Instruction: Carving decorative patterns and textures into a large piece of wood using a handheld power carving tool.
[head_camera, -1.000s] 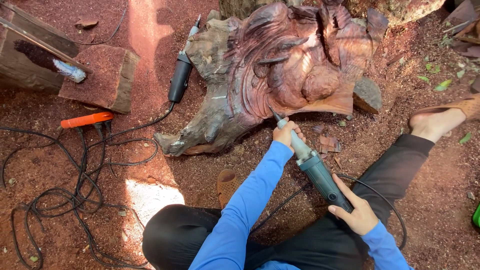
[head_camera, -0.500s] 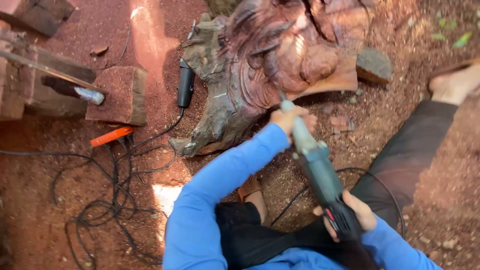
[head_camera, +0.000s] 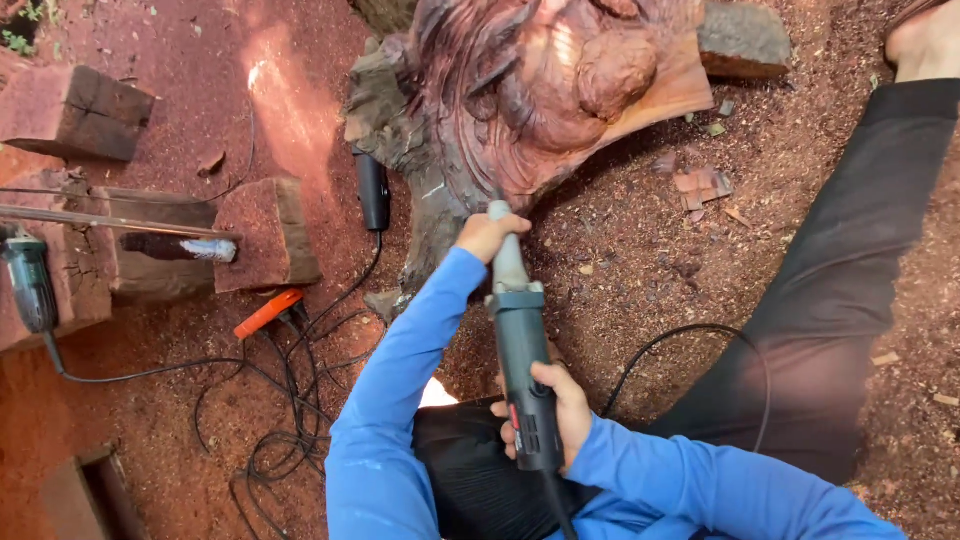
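A large reddish wood carving (head_camera: 540, 90) lies on the sawdust-covered ground in front of me. I hold a long grey-green power grinder (head_camera: 520, 330) with both hands. My left hand (head_camera: 487, 236) grips its slim silver neck near the tip, which touches the carving's lower edge. My right hand (head_camera: 560, 412) wraps the rear of the body, near my lap. Both sleeves are blue. The tool's black cord (head_camera: 680, 335) loops across the ground to the right.
A black power tool (head_camera: 373, 190) lies left of the carving. Wooden blocks (head_camera: 262, 232) and another grinder (head_camera: 30, 285) sit at the left, with an orange-handled tool (head_camera: 266, 313) and tangled black cables (head_camera: 270, 420). My black-trousered leg (head_camera: 850, 280) stretches to the right.
The view has swung right and closer to the carving. The grinder now points almost straight up the frame, its tip lower on the carving's edge. Both hands keep their grip.
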